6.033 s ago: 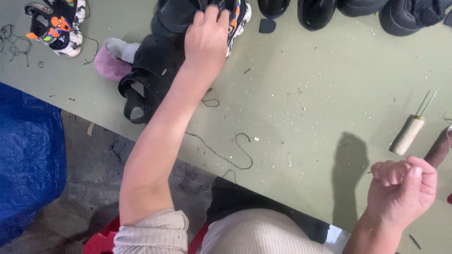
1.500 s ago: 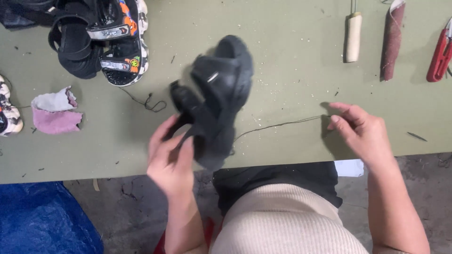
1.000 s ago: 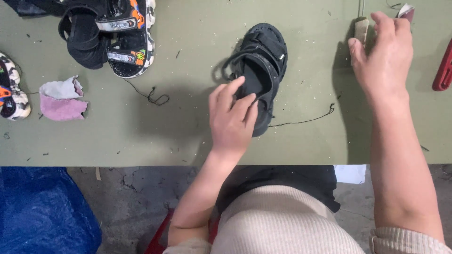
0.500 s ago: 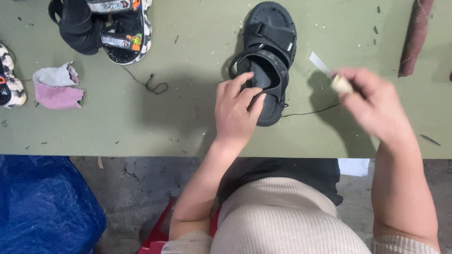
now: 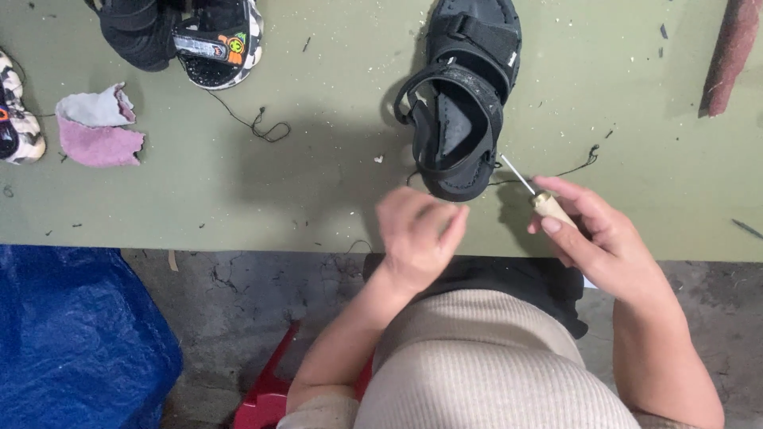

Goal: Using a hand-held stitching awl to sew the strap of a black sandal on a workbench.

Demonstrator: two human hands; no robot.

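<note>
While the left hand (image 5: 417, 234) hovers loose, the right hand (image 5: 596, 238) grips an awl (image 5: 534, 193).

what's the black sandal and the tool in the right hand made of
Black sandal: looks like matte synthetic webbing straps on a rubbery or foam sole; dull, no shine. Tool in the right hand: pale handle, probably wood, with a thin bright metal spike.

1. The awl (image 5: 534, 193) in the right hand (image 5: 598, 238) is showing a pale wooden handle and a thin shiny metal needle.
2. Beside it, the black sandal (image 5: 465, 103) is looking matt, with webbing straps.
3. The green tabletop (image 5: 318, 199) is looking dull and gritty.
</note>
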